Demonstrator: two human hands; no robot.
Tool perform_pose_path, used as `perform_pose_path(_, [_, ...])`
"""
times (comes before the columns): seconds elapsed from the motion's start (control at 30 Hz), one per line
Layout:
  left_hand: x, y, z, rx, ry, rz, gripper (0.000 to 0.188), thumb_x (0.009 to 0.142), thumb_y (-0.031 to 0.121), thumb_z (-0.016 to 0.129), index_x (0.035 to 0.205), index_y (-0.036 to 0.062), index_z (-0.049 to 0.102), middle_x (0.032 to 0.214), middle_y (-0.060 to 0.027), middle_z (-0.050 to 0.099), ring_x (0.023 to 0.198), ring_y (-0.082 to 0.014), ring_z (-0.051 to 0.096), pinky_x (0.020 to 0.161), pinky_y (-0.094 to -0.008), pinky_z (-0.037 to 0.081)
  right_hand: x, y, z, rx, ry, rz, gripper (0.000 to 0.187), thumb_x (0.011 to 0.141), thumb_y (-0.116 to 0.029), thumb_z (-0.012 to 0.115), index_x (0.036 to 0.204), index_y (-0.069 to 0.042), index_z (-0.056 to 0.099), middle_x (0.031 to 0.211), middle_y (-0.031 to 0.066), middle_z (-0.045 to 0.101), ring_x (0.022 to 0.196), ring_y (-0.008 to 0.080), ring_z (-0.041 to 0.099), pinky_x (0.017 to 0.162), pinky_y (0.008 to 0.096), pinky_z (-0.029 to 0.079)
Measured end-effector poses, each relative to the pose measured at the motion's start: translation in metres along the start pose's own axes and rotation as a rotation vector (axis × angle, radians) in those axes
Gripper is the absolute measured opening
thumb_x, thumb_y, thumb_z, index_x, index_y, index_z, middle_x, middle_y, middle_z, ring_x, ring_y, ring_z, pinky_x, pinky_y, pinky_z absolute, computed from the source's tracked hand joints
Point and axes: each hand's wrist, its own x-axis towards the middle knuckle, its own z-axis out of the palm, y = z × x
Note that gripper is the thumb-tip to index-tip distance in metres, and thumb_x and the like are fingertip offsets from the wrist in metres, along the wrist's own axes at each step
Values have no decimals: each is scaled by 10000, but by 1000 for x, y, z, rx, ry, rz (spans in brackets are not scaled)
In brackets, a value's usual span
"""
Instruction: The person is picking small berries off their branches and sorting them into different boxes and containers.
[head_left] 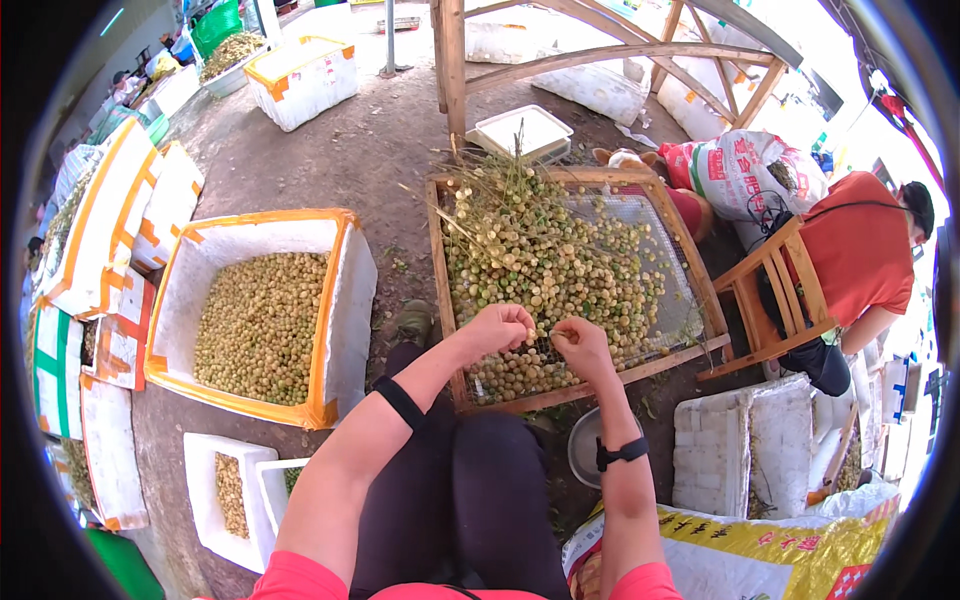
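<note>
In front of my knees lies a wooden-framed wire mesh tray (440, 262), heaped with small round yellow-brown fruits (540, 275) on twiggy stems. My left hand (498, 328) is above the tray's near part, thumb and fingers pinched on what looks like one small pale fruit. Close to its right, my right hand (585, 350) is also closed in a pinch; what sits between those fingertips is too small to make out. The two hands' fingertips almost meet over the heap. Loose fruits lie on the mesh beneath them.
On the left stands a large white foam box (345, 300) with orange tape, part full of loose fruits. Smaller white boxes (205, 490) sit nearer. A metal bowl (585, 450) is beside my right leg. Another person (860, 250) sits on a wooden chair (790, 290) at right.
</note>
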Motion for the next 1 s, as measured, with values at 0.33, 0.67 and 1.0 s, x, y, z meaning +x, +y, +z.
perform_pose_path(0.33, [-6,-14,2,-1060,-92,-299,483,864,487,333,847,52,542,810,-82,560,739,-179,570,644,-272,492,-7,-91,-15,342,-80,-250,156,758,-3,567,912,-22,583,832,13,576,722,83,539,569,188,421])
perform_pose_path(0.67, [-61,17,-38,-1079,151,-132,163,870,107,440,995,17,493,818,-93,569,746,-197,595,589,-236,523,-5,2,-7,349,154,166,102,753,-53,562,836,-24,613,703,63,605,638,129,564,599,258,449])
perform_pose_path(1.0, [-221,-59,-156,-1159,954,194,328,874,282,436,1011,-8,505,915,-123,542,894,-231,544,752,-279,496,16,-12,35,-387,13,-65,147,703,-117,478,680,-47,605,727,143,594,738,317,566,648,406,454])
